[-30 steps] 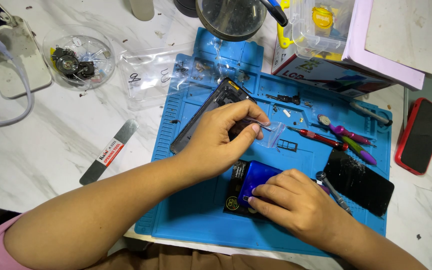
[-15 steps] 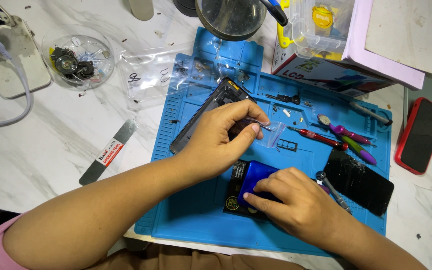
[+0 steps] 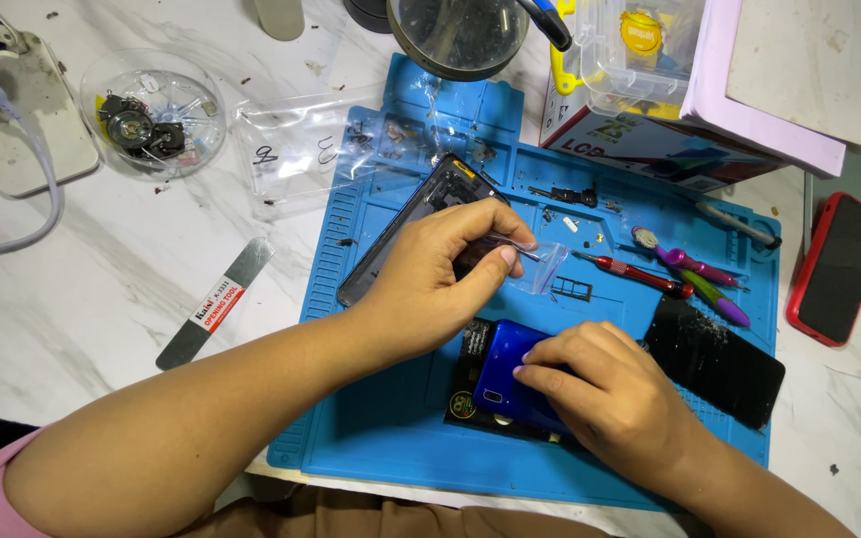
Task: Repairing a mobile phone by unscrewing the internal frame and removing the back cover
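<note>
My left hand (image 3: 440, 274) pinches a small clear plastic bag (image 3: 548, 267) over the middle of a blue work mat (image 3: 371, 418). Under that hand lies a black phone frame (image 3: 429, 204), tilted, its lower part hidden by my fingers. My right hand (image 3: 605, 394) rests on a blue phone back cover (image 3: 503, 374), which lies on a black phone part (image 3: 465, 384) near the mat's front edge. A cracked black screen (image 3: 715, 361) lies just right of my right hand.
Red, purple and pink-handled tools (image 3: 670, 274) lie on the mat's right. A red-cased phone (image 3: 837, 269) lies off the mat at right. A clear bowl of parts (image 3: 151, 125), plastic bags (image 3: 296, 149), a metal opening tool (image 3: 213, 304), a magnifier lamp (image 3: 460, 35) and boxes (image 3: 690, 100) surround the mat.
My right hand has shifted slightly on the blue back cover. My left hand keeps its pinch on the clear bag.
</note>
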